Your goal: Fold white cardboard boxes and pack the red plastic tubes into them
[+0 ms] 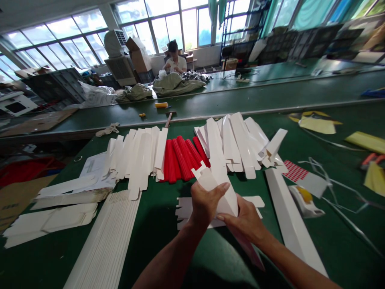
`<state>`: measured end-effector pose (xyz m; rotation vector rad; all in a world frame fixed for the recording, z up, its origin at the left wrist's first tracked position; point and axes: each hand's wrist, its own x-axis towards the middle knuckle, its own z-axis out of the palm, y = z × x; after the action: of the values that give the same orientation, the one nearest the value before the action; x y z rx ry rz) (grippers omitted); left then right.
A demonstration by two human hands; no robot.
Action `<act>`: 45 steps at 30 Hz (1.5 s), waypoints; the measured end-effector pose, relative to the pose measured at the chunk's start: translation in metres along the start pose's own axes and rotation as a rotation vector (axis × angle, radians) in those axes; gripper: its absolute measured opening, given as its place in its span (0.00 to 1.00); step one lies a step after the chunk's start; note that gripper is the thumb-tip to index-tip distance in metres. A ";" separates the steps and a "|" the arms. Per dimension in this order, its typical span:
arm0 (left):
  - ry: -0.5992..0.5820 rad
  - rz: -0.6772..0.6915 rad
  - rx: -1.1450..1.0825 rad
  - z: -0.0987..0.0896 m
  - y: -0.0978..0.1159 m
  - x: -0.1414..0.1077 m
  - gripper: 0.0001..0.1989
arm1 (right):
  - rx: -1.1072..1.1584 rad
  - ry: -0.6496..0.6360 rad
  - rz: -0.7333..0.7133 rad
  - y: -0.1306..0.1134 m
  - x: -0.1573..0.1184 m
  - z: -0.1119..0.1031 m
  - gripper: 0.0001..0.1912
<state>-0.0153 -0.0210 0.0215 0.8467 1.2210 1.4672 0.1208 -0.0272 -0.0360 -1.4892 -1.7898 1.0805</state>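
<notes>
Two hands hold a white card sleeve tilted up above the green bench

Left hand [207,204] sits at 9 o'clock of the white card sleeve [222,188], fingers [224,188] pressed together against it; right hand [243,220] sits at 4 o'clock, fingers [222,217] together, pinching its lower end. A die-cut white blank [192,210] lies just under the hands. Red folded cartons [180,160] and white folded sleeves [237,144] crowd 12 o'clock, near the sleeve's tip. A flat stack of white blanks [105,241] sits at 8 o'clock, a long white carton [288,216] at 4 o'clock. Open room lies at 3 o'clock on the green bench [345,224], past that carton's edge
</notes>
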 end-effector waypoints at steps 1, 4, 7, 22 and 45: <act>-0.005 0.011 -0.009 0.001 0.001 0.001 0.16 | 0.018 0.017 0.000 0.000 0.002 0.000 0.25; -0.091 0.055 0.003 -0.002 0.008 0.004 0.17 | 0.184 -0.013 -0.036 0.001 0.008 0.001 0.29; -0.326 0.003 -0.067 -0.010 0.016 0.009 0.26 | 0.478 -0.211 -0.056 0.002 0.015 -0.002 0.34; -0.415 -0.112 -0.425 0.006 0.030 0.010 0.37 | 1.210 -0.981 0.155 0.037 0.011 0.029 0.33; -0.015 -0.004 -0.090 0.034 -0.003 -0.024 0.23 | 0.372 0.217 -0.219 -0.037 -0.006 -0.032 0.24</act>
<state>0.0233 -0.0352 0.0288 0.7923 1.1363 1.4986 0.1300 -0.0282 0.0125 -1.1132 -1.4663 1.0303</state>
